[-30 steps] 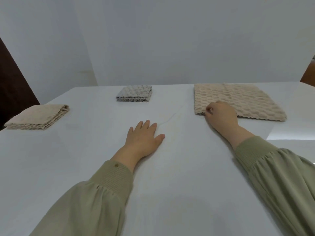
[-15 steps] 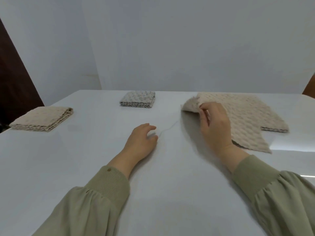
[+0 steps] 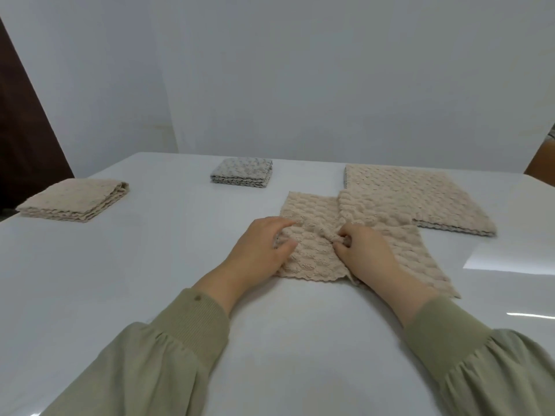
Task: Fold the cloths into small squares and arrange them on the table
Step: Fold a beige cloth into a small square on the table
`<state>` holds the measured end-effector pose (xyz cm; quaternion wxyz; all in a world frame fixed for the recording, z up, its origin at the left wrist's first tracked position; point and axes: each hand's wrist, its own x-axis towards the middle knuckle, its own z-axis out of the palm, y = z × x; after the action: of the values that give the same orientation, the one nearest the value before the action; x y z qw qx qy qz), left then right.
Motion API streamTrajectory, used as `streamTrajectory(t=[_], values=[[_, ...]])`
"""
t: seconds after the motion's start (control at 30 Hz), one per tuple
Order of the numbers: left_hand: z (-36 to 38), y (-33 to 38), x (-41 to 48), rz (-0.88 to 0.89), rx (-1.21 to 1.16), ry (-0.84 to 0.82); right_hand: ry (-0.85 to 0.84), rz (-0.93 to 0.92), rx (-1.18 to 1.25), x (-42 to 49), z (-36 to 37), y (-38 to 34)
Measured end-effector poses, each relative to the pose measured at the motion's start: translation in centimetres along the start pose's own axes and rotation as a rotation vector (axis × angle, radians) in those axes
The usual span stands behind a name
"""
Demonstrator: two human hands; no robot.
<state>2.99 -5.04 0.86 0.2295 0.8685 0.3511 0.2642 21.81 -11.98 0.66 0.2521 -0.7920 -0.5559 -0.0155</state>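
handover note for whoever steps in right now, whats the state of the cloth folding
Left-hand grip: fingers relaxed, resting on the left part of the loose beige cloth.
Right-hand grip: pinches a bunched ridge at that cloth's middle.
Done: folded beige cloth at the left of the table, folded gray cloth at far centre.
Left: fold the loose beige cloth small and set it down, then work through the flat beige pile at back right.

White table point(image 3: 126, 283) with several cloths point(image 3: 75, 201)
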Motion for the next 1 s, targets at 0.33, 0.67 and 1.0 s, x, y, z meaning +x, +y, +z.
streamTrajectory(t=[0.33,0.67,1.0], values=[[-0.9,-0.4,-0.5,0.001,0.118,-0.004,0.008,-0.182,0.305,-2.4,0.3,-3.9],[-4.1,-2.1,-2.4,-0.094,0.477,-0.055,-0.23,-0.329,-0.089,-2.7,1.2,-3.3],[-5.3,-4.3,-2.9,-0.149,0.281,0.045,-0.071,-0.321,-0.276,-1.8,0.9,-6.7]])
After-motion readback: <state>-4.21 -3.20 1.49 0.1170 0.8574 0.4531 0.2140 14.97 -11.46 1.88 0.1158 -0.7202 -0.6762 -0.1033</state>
